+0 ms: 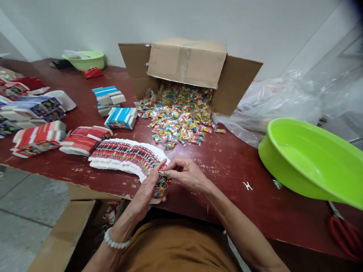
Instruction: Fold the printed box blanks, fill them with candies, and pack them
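Near the table's front edge, my left hand (148,189) is closed around a small printed carton (163,186) with a dark, colourful picture on its side. My right hand (185,172) pinches at the carton's top, thumb and forefinger together on its upper edge. Whether a candy is between those fingertips is hidden. Just left of the carton, a fanned row of flattened printed cartons (124,153) lies on the table, its right end close to my left fingers. Beyond my hands, a heap of wrapped candies (181,122) spills from a cardboard box (187,64) tipped on its side.
Bundles of red cartons (39,138) and blue cartons (121,118) stand to the left. A large green basin (283,166) sits at right, near red-handled scissors (344,234). Clear plastic bags (283,102) lie behind it. An open cardboard box (65,230) stands below the table at left.
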Demonstrator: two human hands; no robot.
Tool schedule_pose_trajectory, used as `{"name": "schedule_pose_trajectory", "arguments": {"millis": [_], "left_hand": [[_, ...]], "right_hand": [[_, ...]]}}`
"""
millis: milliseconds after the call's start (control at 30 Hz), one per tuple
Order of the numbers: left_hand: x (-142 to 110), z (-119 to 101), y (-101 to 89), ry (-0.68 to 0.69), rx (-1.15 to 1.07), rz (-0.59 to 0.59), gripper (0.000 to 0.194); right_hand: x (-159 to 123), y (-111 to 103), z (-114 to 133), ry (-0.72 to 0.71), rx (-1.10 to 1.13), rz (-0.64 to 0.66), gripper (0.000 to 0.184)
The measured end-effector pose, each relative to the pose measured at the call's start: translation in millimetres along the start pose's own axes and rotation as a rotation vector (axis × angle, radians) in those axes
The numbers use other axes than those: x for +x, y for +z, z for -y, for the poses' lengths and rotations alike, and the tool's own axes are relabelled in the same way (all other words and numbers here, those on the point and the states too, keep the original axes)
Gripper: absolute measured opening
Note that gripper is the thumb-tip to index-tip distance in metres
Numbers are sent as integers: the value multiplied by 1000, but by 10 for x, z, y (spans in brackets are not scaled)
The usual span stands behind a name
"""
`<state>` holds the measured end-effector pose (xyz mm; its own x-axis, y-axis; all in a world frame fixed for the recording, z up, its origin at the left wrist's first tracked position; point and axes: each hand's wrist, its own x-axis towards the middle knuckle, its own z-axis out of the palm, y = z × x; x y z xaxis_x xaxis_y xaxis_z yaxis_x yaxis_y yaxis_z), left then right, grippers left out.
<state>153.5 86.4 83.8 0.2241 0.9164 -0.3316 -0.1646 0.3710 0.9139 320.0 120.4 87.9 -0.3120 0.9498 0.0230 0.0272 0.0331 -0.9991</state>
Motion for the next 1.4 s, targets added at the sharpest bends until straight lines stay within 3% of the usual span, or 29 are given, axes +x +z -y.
{"name": "schedule_pose_trajectory", "arguments": {"millis": [133, 267, 400, 500, 600, 667, 767, 833, 933, 967, 1033, 1133, 1267, 1400], "left_hand": [[14, 69, 6, -8, -2, -4, 75], [-46, 137, -17, -77, -111, -7, 70], [-211, 284, -126, -217, -291, -21, 54], [-319, 414, -356, -253, -313, 15, 39], [-403, 469, -714, -198, -158, 110, 41], [-467, 461, -940, -248, 36, 247, 49], [-544, 407, -1109, -355, 255, 406, 39], [-544, 343, -1085, -335, 233, 386, 28], [-446, 221, -916, -236, 78, 263, 31], [-396, 184, -844, -200, 42, 225, 33], [-294, 126, -701, -131, 6, 176, 36], [-184, 87, -516, -53, 1, 136, 41], [-141, 75, -370, -27, 22, 107, 46], [-134, 79, -300, -16, 4, 85, 53]], "right_hand": [[-75, -64, 16, -279, -348, 142, 11], [157, -156, -138, -243, -471, 216, 21], [620, -272, -371, -182, -916, -69, 32], [820, -285, -517, -177, -972, -114, 46], [844, -296, -630, -184, -964, -162, 28], [824, -344, -677, -195, -935, -209, 23], [782, -438, -671, -206, -858, -311, 24], [718, -461, -602, -194, -791, -399, 26], [533, -360, -396, -156, -656, -461, 35], [455, -290, -309, -147, -586, -439, 36], [307, -123, -139, -104, -200, -277, 29], [152, 90, 15, -14, 58, -130, 23], [72, 176, -21, 23, 25, -133, 21], [3, 139, -84, -125, -280, -145, 16]]}}
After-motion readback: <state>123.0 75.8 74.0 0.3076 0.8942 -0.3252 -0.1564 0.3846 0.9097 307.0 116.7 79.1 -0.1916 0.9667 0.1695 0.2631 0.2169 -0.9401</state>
